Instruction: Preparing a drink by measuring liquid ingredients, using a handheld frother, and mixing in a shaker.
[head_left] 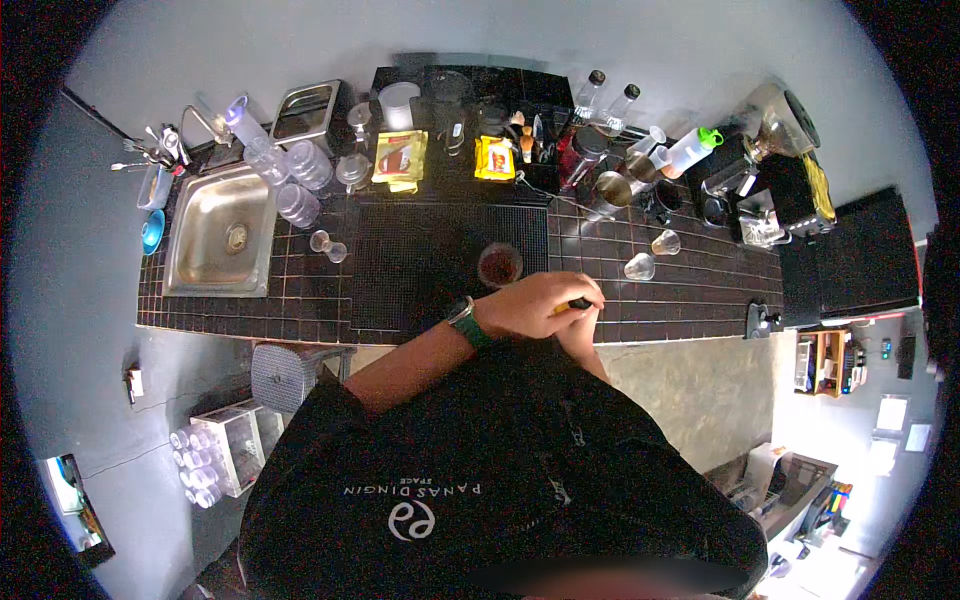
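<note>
1 yellow-black item (576,304) shows where the left hand (540,300) overlaps the right hand (580,335); which hand grips it, I cannot tell. 1 cup (498,266) stands nearby on the mat (415,260).

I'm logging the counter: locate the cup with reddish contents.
In the head view, the cup sits near centre, on the right part of the black mat, just beyond the left hand.

Left fingers (592,291) curl near the right wrist (580,343).

Café-style drinks counter (690,293); steel sink (208,225), coffee grinder (788,122), glass bottles (619,108)
</note>
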